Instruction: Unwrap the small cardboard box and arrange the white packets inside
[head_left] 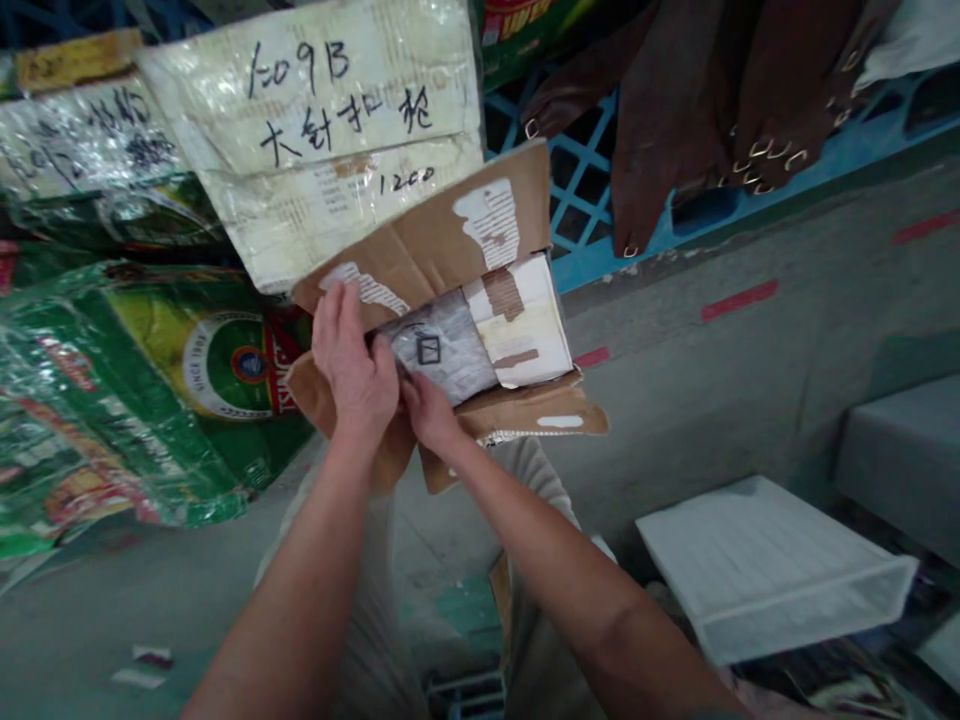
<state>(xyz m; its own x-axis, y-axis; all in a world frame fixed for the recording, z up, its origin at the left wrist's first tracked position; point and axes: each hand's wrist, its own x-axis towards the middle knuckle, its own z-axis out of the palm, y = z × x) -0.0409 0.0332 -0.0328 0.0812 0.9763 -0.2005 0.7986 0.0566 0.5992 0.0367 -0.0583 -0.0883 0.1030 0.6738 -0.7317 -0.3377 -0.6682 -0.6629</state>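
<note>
An opened cardboard box (431, 245) lies in front of me, its brown flaps folded outward and its surface torn to white in places. Inside it is a grey plastic bag (454, 350) with a small printed square, beside a white inner flap (529, 315) with brown torn patches. My left hand (352, 360) rests at the box's left end, fingers stretched out along the flap and thumb over the near end of the bag. Curled at the bag's lower left edge, my right hand (431, 410) grips the plastic; its fingertips are partly hidden.
A carton with handwriting (352, 130) stands behind the box, green printed cartons (150, 370) to the left. Brown straps with metal buckles (675, 120) hang over a blue plastic crate (581, 190). A whitish bin (772, 560) sits at lower right on the grey floor.
</note>
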